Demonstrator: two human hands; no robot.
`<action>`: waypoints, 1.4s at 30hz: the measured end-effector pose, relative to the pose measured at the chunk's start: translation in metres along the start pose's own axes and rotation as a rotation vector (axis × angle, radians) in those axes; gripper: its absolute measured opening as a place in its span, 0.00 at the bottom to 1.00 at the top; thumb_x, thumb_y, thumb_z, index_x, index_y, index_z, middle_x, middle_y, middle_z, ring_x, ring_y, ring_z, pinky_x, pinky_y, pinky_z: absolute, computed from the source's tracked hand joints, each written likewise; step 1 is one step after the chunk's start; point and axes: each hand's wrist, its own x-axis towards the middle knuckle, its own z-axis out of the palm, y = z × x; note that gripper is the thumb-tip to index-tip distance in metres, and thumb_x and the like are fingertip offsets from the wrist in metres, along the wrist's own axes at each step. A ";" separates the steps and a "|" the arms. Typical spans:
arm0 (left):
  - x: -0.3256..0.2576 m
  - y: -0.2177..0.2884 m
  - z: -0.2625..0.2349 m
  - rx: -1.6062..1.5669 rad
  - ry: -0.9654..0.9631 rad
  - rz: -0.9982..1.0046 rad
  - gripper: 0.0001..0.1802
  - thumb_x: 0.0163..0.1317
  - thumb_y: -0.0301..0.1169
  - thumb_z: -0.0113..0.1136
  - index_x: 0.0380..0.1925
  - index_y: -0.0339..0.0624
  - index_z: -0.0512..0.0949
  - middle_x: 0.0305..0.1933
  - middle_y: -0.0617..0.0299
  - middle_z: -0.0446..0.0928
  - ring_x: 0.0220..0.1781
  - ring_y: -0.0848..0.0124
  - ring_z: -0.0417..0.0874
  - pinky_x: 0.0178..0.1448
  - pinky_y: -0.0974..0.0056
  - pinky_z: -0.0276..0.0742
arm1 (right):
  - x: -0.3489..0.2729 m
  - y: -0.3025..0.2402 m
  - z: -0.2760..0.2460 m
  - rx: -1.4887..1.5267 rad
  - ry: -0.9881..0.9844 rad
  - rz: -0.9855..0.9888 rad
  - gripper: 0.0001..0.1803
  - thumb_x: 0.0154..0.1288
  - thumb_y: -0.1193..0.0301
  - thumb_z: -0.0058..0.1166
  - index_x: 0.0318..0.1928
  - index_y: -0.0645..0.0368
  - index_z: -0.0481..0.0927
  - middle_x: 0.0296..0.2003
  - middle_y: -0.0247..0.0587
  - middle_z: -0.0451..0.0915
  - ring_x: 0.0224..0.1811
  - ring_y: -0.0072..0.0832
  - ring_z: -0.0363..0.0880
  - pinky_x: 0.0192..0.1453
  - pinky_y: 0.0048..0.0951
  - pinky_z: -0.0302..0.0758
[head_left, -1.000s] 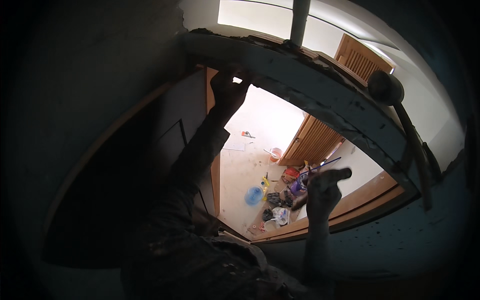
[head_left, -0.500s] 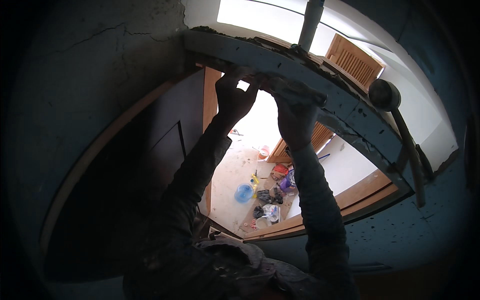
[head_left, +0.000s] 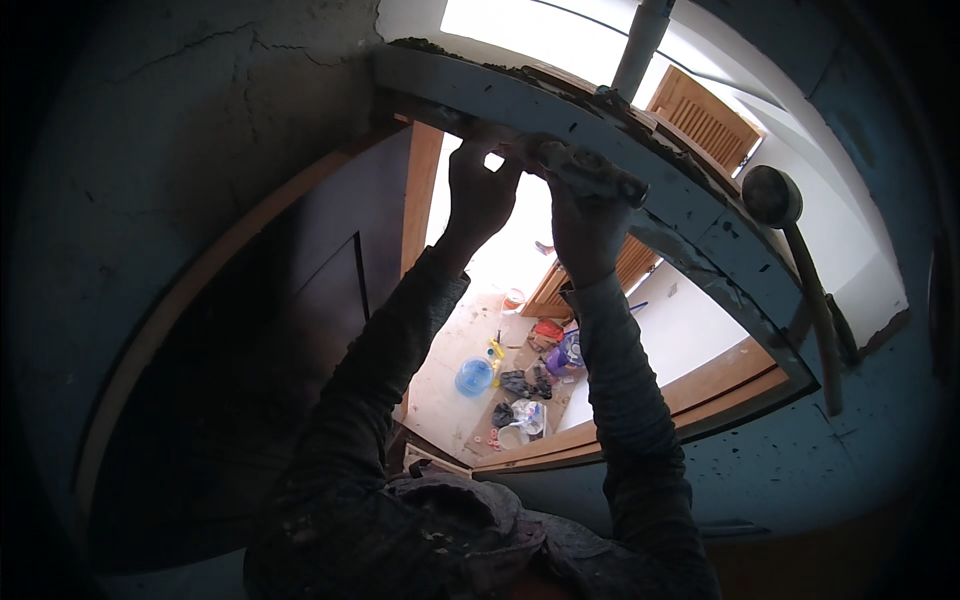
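Both my arms reach up to a pale, speckled beam across the top of a doorway. My left hand has its thumb and fingertips drawn together at the beam's lower edge; whatever is between them is too dark to make out. Close beside it, my right hand is closed around a grey, dusty, elongated object with a rounded end, lying along the beam's face. Shadow hides its exact kind. The fingertips of the two hands nearly meet.
A mallet with a long handle leans at the beam's right. A pole rises behind the beam. Below, the floor holds a blue basin, bags and buckets. A dark door panel stands left; a cracked wall adjoins it.
My view has shifted slightly, so the floor things sit a little further left and higher. Both hands stay at the beam's lower edge, with the grey object still in my right hand.
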 end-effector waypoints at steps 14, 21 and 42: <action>-0.003 -0.005 -0.011 -0.450 0.283 -0.224 0.09 0.75 0.28 0.52 0.42 0.31 0.77 0.36 0.55 0.83 0.34 0.71 0.87 0.36 0.69 0.84 | 0.007 -0.003 0.000 0.023 0.006 0.005 0.13 0.62 0.80 0.68 0.47 0.67 0.83 0.45 0.42 0.86 0.46 0.26 0.84 0.54 0.28 0.80; 0.011 -0.026 -0.020 -0.429 0.411 -0.242 0.10 0.68 0.24 0.55 0.46 0.28 0.77 0.41 0.52 0.83 0.41 0.67 0.88 0.45 0.62 0.89 | 0.007 -0.001 0.000 0.076 0.010 0.047 0.14 0.61 0.82 0.67 0.48 0.67 0.82 0.45 0.42 0.85 0.47 0.27 0.84 0.55 0.28 0.80; 0.025 -0.028 -0.022 -0.424 0.434 -0.293 0.08 0.63 0.20 0.63 0.40 0.24 0.84 0.36 0.52 0.85 0.37 0.67 0.87 0.45 0.66 0.85 | 0.014 -0.009 0.005 0.038 0.046 0.006 0.10 0.56 0.84 0.71 0.38 0.66 0.84 0.41 0.38 0.85 0.42 0.24 0.85 0.51 0.26 0.82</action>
